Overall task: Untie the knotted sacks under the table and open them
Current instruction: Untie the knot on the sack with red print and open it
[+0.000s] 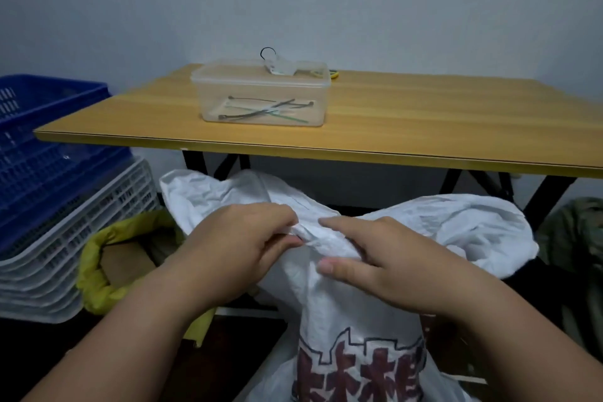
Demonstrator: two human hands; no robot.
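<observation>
Knot could jam tighter under a two-way pull

Sack [359, 330], white with red print, stands nearest, just in front of the table's near edge and partly under it, its neck gathered into a knot [310, 235] between the two hands. The left hand [241, 248] pinches a fold of the knot between thumb and curled fingers. The right hand [385, 258] lies on the other side, its fingers half straight along the twisted fabric and its thumb pressing from below; I cannot tell whether it truly grips or only steadies.

Main risk, as I judge it: if both hands pull outward on the loose ears instead of working a strand back through, the knot will cinch harder. The fabric looks thin and crinkled, so a hard tug on one pinched fold could tear it. The sack also seems tall and soft, so a sideways pull could tip it toward the yellow bag [98, 271] on the left.

Crates [49, 173], blue over white, are stacked beyond that bag. Farther back, the table [424, 127] carries a clear box [261, 91] holding what look like cable ties. A dark green bundle [574, 238] lies under the table at right; whether it is another sack I cannot tell.
</observation>
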